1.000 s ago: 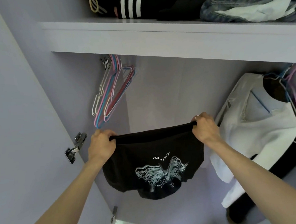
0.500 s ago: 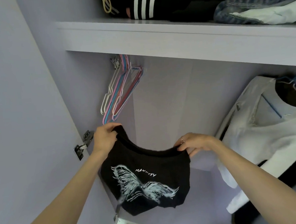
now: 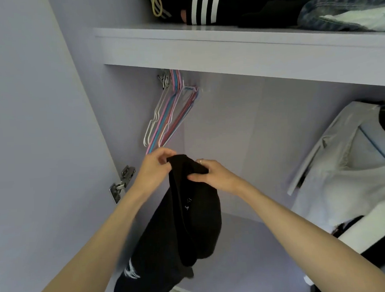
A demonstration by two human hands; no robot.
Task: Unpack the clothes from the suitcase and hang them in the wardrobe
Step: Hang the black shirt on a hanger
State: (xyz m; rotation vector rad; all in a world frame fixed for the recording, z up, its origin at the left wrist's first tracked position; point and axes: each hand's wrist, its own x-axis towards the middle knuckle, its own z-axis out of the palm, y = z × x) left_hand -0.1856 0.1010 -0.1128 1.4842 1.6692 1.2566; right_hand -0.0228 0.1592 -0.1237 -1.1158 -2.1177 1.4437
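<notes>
A black T-shirt (image 3: 187, 226) with a pale printed design hangs bunched in front of the open lilac wardrobe. My left hand (image 3: 153, 170) grips its top edge from the left. My right hand (image 3: 213, 175), a ring on one finger, pinches the same top edge from the right, almost touching the left hand. Just above my hands hangs a bunch of empty wire hangers (image 3: 170, 115) in pink, blue and white, tilted to the left. The suitcase is out of view.
A white garment (image 3: 344, 173) hangs on a hanger at the right, with a dark one behind it. The shelf (image 3: 226, 48) above carries folded dark clothes and jeans. The open door (image 3: 42, 153) with its metal hinge (image 3: 121, 185) stands at the left.
My hands came together from a wide spread, so the shirt folded from flat and stretched into a narrow hanging bunch. The print is now mostly hidden. The view shifted left.
</notes>
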